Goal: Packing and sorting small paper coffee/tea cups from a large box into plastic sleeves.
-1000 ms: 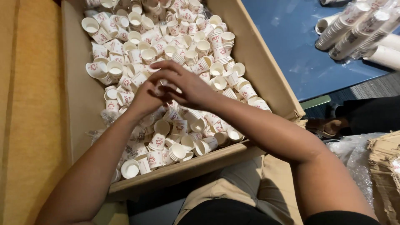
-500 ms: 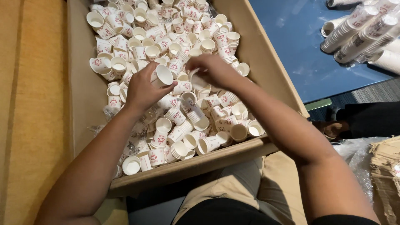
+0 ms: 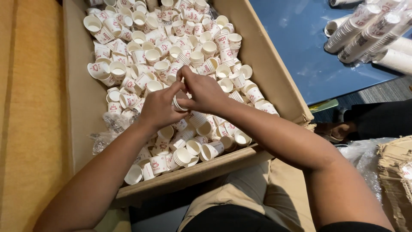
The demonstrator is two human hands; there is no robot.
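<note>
A large cardboard box (image 3: 262,56) holds several small white paper cups with red print (image 3: 141,34), lying loose and in short stacks. Both my hands meet over the middle of the box. My left hand (image 3: 159,107) and my right hand (image 3: 201,91) pinch the same paper cup (image 3: 178,103) between their fingertips, its rim facing me. Right under the hands lie more cups and a short nested stack (image 3: 198,118).
A blue table top (image 3: 300,38) lies right of the box, with long stacks of nested cups (image 3: 365,30) in clear wrap at its far right. Crumpled clear plastic (image 3: 369,159) and cardboard (image 3: 397,180) sit at the lower right. A wooden surface (image 3: 30,107) runs along the left.
My hands were apart over the cups, the left holding a cup. They have come together, and both now grip one cup above the pile.
</note>
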